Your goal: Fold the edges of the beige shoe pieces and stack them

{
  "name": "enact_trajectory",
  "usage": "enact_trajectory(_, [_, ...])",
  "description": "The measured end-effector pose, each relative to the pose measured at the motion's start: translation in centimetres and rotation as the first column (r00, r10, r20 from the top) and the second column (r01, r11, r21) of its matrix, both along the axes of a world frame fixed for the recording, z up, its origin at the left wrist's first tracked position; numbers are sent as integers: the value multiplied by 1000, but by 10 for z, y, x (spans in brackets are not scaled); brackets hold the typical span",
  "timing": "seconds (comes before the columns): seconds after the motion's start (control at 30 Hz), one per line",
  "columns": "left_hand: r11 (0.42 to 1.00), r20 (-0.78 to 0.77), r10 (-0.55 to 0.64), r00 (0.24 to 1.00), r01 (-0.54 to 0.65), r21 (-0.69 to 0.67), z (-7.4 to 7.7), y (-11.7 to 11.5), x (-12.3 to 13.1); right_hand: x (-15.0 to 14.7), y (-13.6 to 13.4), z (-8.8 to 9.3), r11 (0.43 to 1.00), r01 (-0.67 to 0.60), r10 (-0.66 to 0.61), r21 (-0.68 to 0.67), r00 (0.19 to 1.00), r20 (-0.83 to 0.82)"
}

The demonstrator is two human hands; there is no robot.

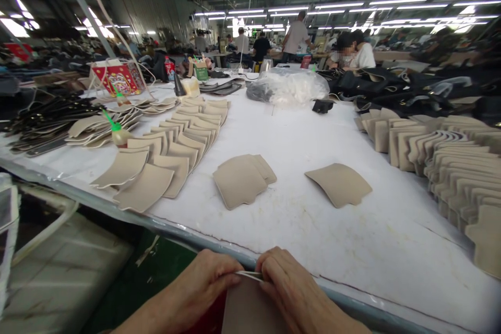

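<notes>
Just off the table's near edge, my left hand [209, 279] and my right hand [285, 282] pinch the top edge of a beige fabric panel [250, 305]. Pale edge layers show between the two sets of fingertips; the panel's lower part runs out of the picture. Beyond my hands, two overlapping beige panels [240, 182] lie flat on the white tabletop [289, 229]. A single beige panel [338, 183] lies to their right, its left corner lifted a little.
Fanned rows of beige panels [183, 141] stand at left, more panels [462, 167] at right. A green-tipped glue bottle [119, 135] stands among the left panels. Clear plastic bags [289, 86] and black goods [383, 88] lie farther back. Several people work in the background.
</notes>
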State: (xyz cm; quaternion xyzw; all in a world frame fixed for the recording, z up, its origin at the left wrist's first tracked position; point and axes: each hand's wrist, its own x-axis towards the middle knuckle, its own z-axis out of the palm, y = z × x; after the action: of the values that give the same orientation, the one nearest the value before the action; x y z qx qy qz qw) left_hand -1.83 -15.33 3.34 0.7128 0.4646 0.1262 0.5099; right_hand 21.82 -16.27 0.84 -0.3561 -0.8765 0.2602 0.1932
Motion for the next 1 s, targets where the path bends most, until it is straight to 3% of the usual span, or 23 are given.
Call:
enact_trajectory(0.13, [999, -55, -34, 998, 33, -21, 2, 2, -1, -2, 2, 3, 997, 4, -6, 83, 1000, 17])
enact_trajectory(0.4, [989, -202, -47, 978, 75, 131, 0, -1, -2, -9, 4, 1, 958, -54, 31, 282, 996, 83])
enact_trajectory(0.53, [966, -196, -68, 978, 114, 232, -8, -5, 3, -12, 4, 4, 959, -74, 41, 272, 991, 126])
enact_trajectory(0.73, [941, -191, -14, 982, 77, 330, -15, -8, 10, -11, 4, 1, 972, -61, 38, 225, 994, 106])
enact_trajectory(1.0, [930, -282, -51, 958, 149, 335, -16, -9, 18, -14, 3, -5, 965, -26, 13, 261, 999, 49])
